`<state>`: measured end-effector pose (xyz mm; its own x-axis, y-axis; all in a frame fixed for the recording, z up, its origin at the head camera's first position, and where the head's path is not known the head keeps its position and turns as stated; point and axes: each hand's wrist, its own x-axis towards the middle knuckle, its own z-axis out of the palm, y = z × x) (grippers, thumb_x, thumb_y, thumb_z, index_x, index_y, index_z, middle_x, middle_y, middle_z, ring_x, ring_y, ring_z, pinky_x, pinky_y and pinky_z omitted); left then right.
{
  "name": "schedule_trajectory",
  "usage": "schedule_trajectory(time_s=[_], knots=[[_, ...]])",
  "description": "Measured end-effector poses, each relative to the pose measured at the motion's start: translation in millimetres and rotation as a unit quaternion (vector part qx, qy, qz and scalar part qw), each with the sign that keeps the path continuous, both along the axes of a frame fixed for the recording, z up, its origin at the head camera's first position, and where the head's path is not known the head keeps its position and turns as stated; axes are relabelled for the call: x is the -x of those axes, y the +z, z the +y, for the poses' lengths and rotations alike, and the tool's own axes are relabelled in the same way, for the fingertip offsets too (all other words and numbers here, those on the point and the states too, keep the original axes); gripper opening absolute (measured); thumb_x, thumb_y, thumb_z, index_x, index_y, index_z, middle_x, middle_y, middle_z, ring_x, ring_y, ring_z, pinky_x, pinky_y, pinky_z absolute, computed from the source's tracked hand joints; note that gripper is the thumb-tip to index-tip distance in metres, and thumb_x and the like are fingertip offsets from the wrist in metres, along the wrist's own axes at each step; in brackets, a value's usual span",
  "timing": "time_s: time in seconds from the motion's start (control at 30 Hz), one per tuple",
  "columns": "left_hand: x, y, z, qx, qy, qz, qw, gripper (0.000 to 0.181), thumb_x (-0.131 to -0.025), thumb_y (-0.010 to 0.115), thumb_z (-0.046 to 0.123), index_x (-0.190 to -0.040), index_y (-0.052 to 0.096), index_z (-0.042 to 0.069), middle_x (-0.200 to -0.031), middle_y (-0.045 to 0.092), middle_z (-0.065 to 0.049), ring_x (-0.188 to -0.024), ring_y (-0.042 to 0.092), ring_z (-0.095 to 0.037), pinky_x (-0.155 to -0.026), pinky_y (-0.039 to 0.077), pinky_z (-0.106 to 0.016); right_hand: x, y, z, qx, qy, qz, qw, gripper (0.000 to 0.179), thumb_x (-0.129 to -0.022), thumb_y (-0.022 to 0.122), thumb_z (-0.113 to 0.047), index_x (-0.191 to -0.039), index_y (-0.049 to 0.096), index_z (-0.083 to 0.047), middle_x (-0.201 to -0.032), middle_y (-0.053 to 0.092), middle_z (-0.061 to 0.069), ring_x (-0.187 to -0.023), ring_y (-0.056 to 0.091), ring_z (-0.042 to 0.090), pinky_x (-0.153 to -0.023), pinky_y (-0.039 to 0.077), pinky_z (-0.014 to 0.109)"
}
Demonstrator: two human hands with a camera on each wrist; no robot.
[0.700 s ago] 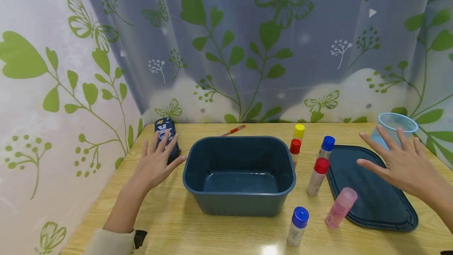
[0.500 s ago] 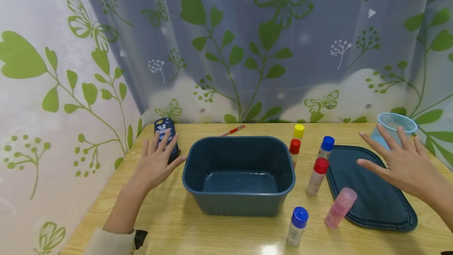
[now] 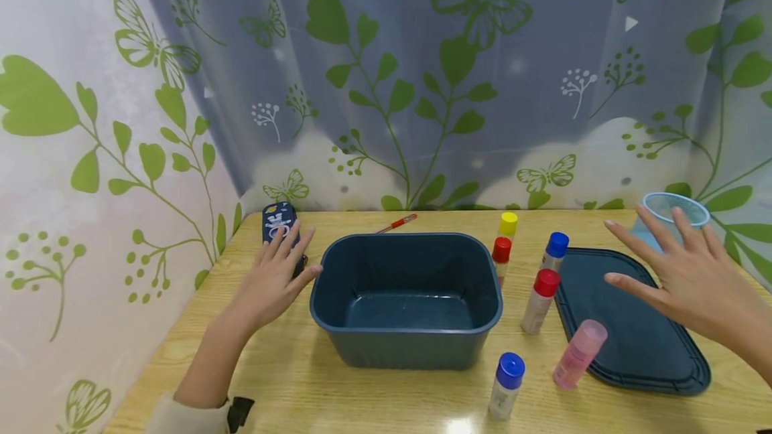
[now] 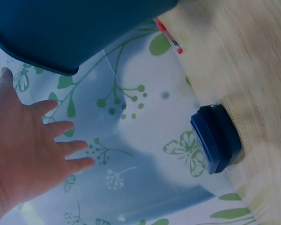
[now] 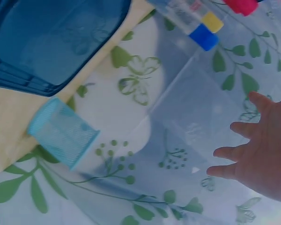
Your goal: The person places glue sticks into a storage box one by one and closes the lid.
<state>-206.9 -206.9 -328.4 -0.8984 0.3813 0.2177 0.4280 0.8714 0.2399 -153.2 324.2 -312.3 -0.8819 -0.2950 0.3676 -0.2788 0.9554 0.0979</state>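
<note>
My left hand (image 3: 271, 286) hovers with spread fingers left of a dark blue plastic bin (image 3: 410, 350), partly covering a navy pencil case (image 3: 279, 216). In the left wrist view the pencil case (image 4: 218, 138) lies well apart from the hand (image 4: 30, 147). My right hand (image 3: 693, 273), fingers also spread, is held above a dark blue lid (image 3: 627, 327). Behind it stands a light blue mesh cup (image 3: 675, 209), partly hidden by the fingers; the right wrist view shows this mesh cup (image 5: 63, 131) uncovered. Neither hand holds anything.
Between bin and lid stand several small bottles: yellow-capped (image 3: 508, 223), red-capped (image 3: 501, 253), blue-capped (image 3: 555, 250), another red-capped (image 3: 539, 303), pink (image 3: 580, 353), and another blue-capped (image 3: 505, 387) at the front. A red pen (image 3: 398, 223) lies behind the bin. A patterned curtain (image 3: 374, 86) closes off the back.
My left hand has shifted slightly to the right and tilted, with its fingers closer together. The right hand has moved slightly left and up. The objects stay in place.
</note>
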Motion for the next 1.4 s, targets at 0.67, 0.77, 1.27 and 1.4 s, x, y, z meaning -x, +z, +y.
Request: schedule_trajectory(time_s=[0.67, 0.77, 1.27, 1.4], knots=[[-12.6, -23.6, 11.6, -0.393, -0.071, -0.179, 0.8989, 0.050, -0.102, 0.031, 0.029, -0.147, 0.019, 0.010, -0.147, 0.020, -0.018, -0.128, 0.029, -0.038, -0.095, 0.032, -0.054, -45.9, 14.7, -80.8, 0.056, 0.211, 0.037, 0.9751, 0.078, -0.080, 0.060, -0.055, -0.144, 0.031, -0.023, -0.151, 0.014, 0.009, -0.136, 0.006, 0.033, -0.107, 0.000, 0.047], [-11.8, -24.7, 11.8, -0.418, -0.066, -0.200, 0.8835, 0.051, -0.102, 0.032, 0.028, -0.147, 0.018, 0.010, -0.147, 0.020, -0.020, -0.130, 0.025, -0.038, -0.094, 0.032, -0.057, -51.7, 7.9, -91.4, 0.070, 0.235, 0.026, 0.9690, 0.076, -0.079, 0.063, -0.053, -0.143, 0.036, -0.021, -0.150, 0.019, 0.008, -0.136, 0.009, 0.030, -0.108, 0.001, 0.040], [-1.6, -25.0, 2.3, -0.435, -0.056, -0.285, 0.8523, 0.053, -0.101, 0.036, 0.030, -0.148, 0.016, 0.015, -0.144, 0.023, -0.021, -0.127, 0.031, -0.038, -0.094, 0.035, -0.052, -69.5, -30.4, -123.5, 0.263, 0.233, -0.050, 0.9348, 0.051, -0.075, 0.077, -0.022, -0.121, 0.056, -0.025, -0.117, 0.052, -0.011, -0.099, 0.051, 0.005, -0.071, 0.051, 0.026], [7.3, -21.9, -2.9, -0.426, -0.070, -0.307, 0.8478, 0.056, -0.100, 0.040, 0.026, -0.148, 0.013, 0.014, -0.145, 0.020, -0.022, -0.128, 0.028, -0.038, -0.095, 0.035, -0.052, -68.0, -39.0, -123.5, 0.329, 0.242, -0.113, 0.9056, 0.044, -0.080, 0.072, -0.014, -0.120, 0.056, -0.021, -0.113, 0.054, -0.009, -0.097, 0.053, 0.006, -0.072, 0.050, 0.024]])
